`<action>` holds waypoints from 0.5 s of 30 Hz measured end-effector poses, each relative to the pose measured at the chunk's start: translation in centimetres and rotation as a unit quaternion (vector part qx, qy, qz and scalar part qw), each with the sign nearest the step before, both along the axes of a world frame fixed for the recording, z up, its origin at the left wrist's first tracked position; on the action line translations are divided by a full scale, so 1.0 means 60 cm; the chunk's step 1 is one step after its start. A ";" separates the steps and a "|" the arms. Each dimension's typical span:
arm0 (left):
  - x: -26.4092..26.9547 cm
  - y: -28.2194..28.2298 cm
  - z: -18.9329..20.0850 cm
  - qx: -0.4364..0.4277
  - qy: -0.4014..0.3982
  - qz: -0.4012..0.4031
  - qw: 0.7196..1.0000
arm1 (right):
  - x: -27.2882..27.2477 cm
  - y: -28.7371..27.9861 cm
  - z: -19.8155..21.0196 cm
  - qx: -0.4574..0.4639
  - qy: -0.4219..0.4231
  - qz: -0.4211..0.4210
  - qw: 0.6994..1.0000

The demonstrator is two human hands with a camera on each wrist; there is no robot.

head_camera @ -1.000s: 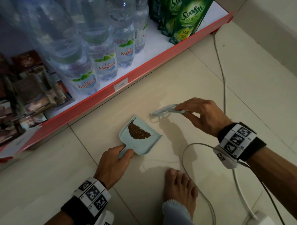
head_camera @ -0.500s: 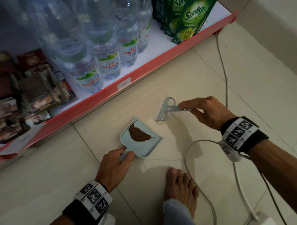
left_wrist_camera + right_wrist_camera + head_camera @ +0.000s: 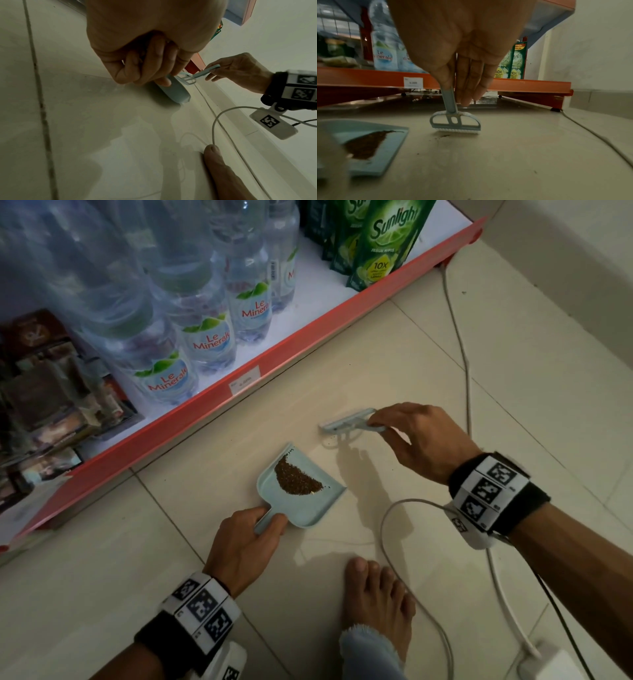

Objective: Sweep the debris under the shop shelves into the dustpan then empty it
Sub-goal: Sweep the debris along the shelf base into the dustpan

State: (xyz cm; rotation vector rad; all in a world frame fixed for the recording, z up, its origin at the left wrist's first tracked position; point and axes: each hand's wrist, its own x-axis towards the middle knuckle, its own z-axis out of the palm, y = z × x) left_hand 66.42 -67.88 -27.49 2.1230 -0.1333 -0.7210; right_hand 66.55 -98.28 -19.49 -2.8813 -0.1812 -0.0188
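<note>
A pale blue dustpan (image 3: 315, 506) (image 3: 388, 155) lies flat on the tiled floor with a pile of brown debris (image 3: 296, 479) (image 3: 366, 144) in it. My left hand (image 3: 245, 546) (image 3: 145, 67) grips its handle from the near side. My right hand (image 3: 416, 440) (image 3: 462, 67) pinches the handle of a small pale blue brush (image 3: 346, 424) (image 3: 455, 121) (image 3: 193, 77), whose white bristles rest on the floor just right of the pan's mouth. A few brown specks (image 3: 443, 136) lie in front of the bristles.
A red-edged bottom shelf (image 3: 274, 361) runs behind, loaded with water bottles (image 3: 205, 337) and green Sunlight pouches (image 3: 383, 241). A dark gap (image 3: 436, 94) opens under it. White cables (image 3: 459, 344) trail across the floor on the right. My bare foot (image 3: 376, 601) stands near the pan.
The brush, tilted up with bristles showing half a second ago, has come down onto the floor beside the pan's mouth. The dustpan and left hand have stayed put.
</note>
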 end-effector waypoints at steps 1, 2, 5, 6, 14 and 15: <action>0.001 -0.004 0.000 0.001 0.004 -0.003 1.000 | -0.008 0.002 0.000 0.006 -0.004 0.000 1.000; 0.002 -0.008 0.000 0.002 0.009 -0.005 1.000 | -0.015 0.005 0.000 0.014 -0.010 -0.007 1.000; 0.009 -0.028 0.005 0.007 0.024 -0.016 1.000 | -0.026 0.012 0.001 0.024 -0.055 -0.062 0.996; 0.012 -0.035 0.008 0.009 0.028 -0.019 0.999 | -0.026 0.013 0.001 0.024 -0.077 -0.088 0.993; 0.030 -0.074 0.026 0.036 0.037 -0.040 0.998 | -0.023 0.023 0.010 -0.041 -0.048 -0.169 0.984; 0.030 -0.076 0.027 0.038 0.039 -0.040 0.998 | -0.025 0.023 0.011 -0.034 -0.038 -0.162 0.985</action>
